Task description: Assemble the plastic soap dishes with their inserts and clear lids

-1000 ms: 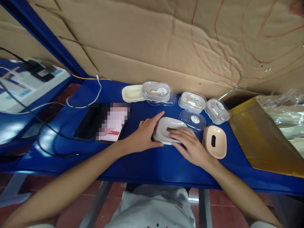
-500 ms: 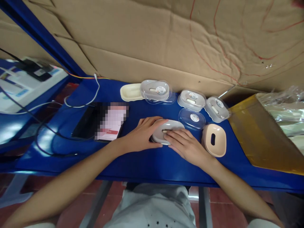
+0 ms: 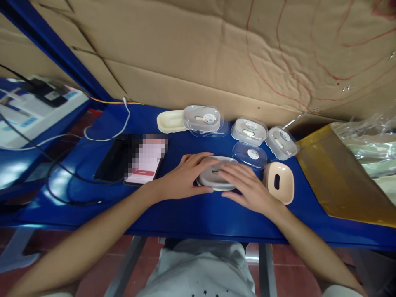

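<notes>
A grey oval soap dish (image 3: 210, 175) with a slot in its middle and a pale rim beneath lies on the blue table before me. My left hand (image 3: 187, 175) is closed around its left end, thumb on the near side and fingers over the far side. My right hand (image 3: 246, 185) is over the dish's right end, fingers spread and thumb apart at the near edge; whether the fingertips touch is unclear. Behind them lies a clear lid (image 3: 247, 156) with a round label. To the right are stacked peach trays (image 3: 286, 181) with a dark slot.
Along the back stand a cream tray (image 3: 170, 121), a lidded grey dish (image 3: 198, 115) and two more lidded dishes (image 3: 246, 134) (image 3: 280, 144). A phone (image 3: 147, 161) and cables lie left. A cardboard box (image 3: 334, 177) with plastic-wrapped pieces is right, on the blue table (image 3: 198, 218).
My right hand has shifted slightly right, and its fingers have spread off the slot in the middle of the soap dish. My left hand stays at the dish's left end.
</notes>
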The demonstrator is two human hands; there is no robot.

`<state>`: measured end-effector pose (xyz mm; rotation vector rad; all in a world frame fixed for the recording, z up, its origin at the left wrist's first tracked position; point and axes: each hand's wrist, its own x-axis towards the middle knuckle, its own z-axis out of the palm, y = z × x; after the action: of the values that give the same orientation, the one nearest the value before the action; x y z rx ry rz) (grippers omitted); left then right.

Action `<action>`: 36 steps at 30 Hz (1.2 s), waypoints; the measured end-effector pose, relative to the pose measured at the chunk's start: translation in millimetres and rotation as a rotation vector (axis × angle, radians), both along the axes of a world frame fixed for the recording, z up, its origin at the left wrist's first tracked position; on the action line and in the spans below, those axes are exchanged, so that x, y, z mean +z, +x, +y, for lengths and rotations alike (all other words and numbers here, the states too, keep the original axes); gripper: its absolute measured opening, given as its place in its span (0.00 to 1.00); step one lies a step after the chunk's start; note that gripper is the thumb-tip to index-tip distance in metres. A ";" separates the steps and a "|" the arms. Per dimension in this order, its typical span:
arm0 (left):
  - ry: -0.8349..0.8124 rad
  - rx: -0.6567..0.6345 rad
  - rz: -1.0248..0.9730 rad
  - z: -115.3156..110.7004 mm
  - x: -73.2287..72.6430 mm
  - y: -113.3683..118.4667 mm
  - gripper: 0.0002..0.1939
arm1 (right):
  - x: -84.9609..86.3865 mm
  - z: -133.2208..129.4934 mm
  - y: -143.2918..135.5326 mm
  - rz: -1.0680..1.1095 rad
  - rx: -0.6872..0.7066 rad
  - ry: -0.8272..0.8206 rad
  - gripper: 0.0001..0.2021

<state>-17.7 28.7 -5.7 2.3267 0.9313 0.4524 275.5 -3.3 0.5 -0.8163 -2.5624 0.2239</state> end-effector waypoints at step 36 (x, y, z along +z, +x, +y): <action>0.137 -0.192 -0.120 -28.6 3.9 18.2 0.20 | 7.9 12.9 29.6 -0.073 -0.254 -0.128 0.27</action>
<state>0.5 0.1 -1.8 2.4532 0.6306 0.5838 305.1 9.7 8.5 -1.2070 -2.4993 0.2850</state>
